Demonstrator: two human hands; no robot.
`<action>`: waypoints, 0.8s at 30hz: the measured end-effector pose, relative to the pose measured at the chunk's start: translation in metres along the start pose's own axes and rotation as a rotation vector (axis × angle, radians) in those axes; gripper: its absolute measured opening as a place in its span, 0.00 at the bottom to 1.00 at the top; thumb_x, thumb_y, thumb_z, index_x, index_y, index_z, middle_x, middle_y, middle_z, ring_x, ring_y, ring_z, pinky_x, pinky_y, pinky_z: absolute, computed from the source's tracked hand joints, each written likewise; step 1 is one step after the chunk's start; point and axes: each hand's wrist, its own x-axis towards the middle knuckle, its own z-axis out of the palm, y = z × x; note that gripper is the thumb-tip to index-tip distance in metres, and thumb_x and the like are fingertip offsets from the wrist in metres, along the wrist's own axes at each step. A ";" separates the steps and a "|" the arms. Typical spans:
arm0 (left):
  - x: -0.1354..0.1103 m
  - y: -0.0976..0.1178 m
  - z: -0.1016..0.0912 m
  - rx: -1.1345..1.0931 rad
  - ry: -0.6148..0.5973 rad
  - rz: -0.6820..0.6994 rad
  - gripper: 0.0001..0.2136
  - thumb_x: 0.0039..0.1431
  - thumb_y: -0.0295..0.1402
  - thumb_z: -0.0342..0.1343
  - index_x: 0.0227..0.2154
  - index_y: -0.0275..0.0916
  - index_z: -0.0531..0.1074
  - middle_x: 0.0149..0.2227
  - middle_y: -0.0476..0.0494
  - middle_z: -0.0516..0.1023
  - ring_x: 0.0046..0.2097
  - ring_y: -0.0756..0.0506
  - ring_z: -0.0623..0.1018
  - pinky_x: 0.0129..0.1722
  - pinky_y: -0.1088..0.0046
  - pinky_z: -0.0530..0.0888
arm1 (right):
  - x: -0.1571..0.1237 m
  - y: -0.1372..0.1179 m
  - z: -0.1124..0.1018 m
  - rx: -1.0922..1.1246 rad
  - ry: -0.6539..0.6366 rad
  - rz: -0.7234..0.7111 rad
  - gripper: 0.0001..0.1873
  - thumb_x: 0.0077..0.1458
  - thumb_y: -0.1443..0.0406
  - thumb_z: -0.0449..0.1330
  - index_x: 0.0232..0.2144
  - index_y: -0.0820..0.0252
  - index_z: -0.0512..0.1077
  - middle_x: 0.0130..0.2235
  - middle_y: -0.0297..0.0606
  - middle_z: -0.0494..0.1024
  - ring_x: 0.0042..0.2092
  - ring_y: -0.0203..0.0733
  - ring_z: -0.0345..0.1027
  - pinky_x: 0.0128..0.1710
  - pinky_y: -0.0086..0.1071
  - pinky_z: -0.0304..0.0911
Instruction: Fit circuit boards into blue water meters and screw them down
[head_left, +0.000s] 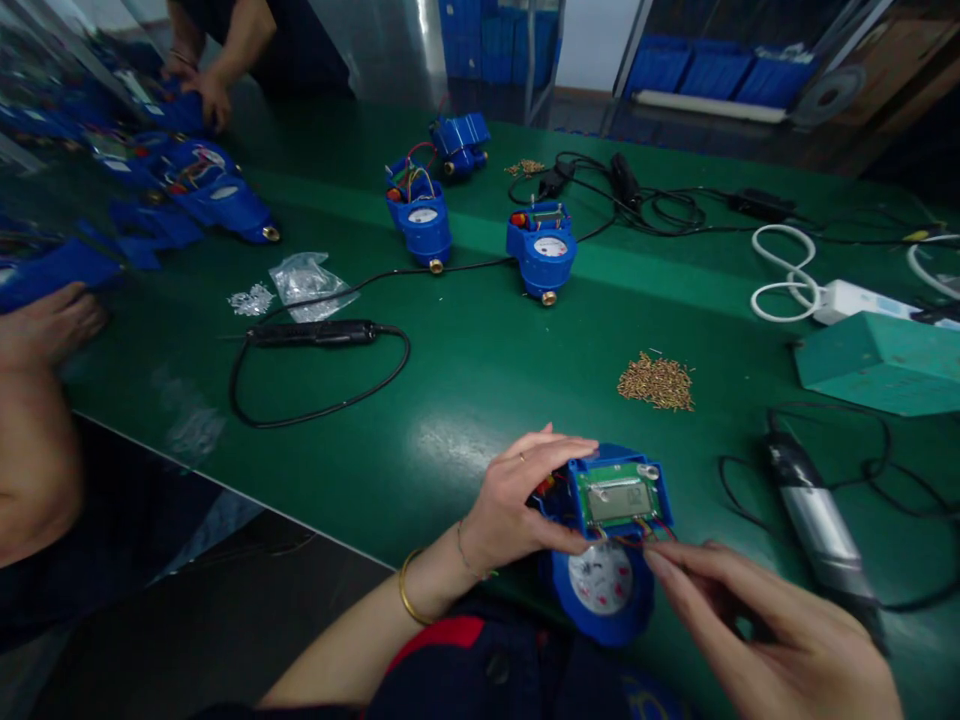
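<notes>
A blue water meter (637, 612) with a round white dial is at the table's near edge, close to my body. My left hand (506, 500) grips the meter's blue display housing (666, 490), thumb below and fingers over the top. In that housing lies a green circuit board (583, 505) with a small LCD screen (619, 500). Thin coloured wires (654, 532) come out at the board's lower edge. My right hand (780, 625) is closed in a pinch at these wires, just below the housing's right corner. Its fingertips partly hide what they hold.
Brass screws (656, 382) lie in a pile beyond the meter. Electric screwdrivers rest right (821, 530) and left (311, 333), with trailing cords. More blue meters (546, 255) stand farther back. A green box (885, 362) is at right. Co-workers' hands (52, 325) are at left.
</notes>
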 end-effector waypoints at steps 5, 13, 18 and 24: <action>0.000 0.005 -0.002 0.068 0.048 0.075 0.33 0.49 0.44 0.70 0.57 0.41 0.69 0.54 0.36 0.80 0.55 0.39 0.79 0.59 0.55 0.73 | -0.008 0.006 0.006 -0.019 -0.014 0.157 0.12 0.62 0.59 0.60 0.34 0.59 0.79 0.29 0.33 0.81 0.25 0.36 0.76 0.21 0.17 0.67; -0.001 0.007 -0.004 0.174 0.100 0.209 0.30 0.55 0.41 0.67 0.58 0.36 0.67 0.54 0.33 0.79 0.57 0.39 0.78 0.57 0.55 0.76 | -0.005 -0.003 0.018 0.030 0.128 0.389 0.13 0.58 0.57 0.62 0.30 0.60 0.80 0.23 0.31 0.77 0.19 0.29 0.66 0.19 0.16 0.62; 0.001 0.011 -0.006 0.279 0.114 0.311 0.26 0.58 0.36 0.65 0.56 0.31 0.67 0.52 0.29 0.79 0.58 0.38 0.77 0.54 0.56 0.79 | -0.005 -0.010 0.030 0.229 0.207 0.663 0.17 0.50 0.52 0.66 0.32 0.61 0.81 0.18 0.31 0.70 0.18 0.29 0.60 0.19 0.19 0.60; 0.001 0.014 -0.006 0.322 0.119 0.314 0.24 0.60 0.37 0.63 0.54 0.30 0.68 0.51 0.29 0.80 0.57 0.38 0.77 0.55 0.55 0.78 | 0.002 -0.027 0.036 0.463 0.274 0.943 0.18 0.49 0.51 0.66 0.30 0.61 0.78 0.18 0.28 0.62 0.19 0.28 0.52 0.18 0.21 0.53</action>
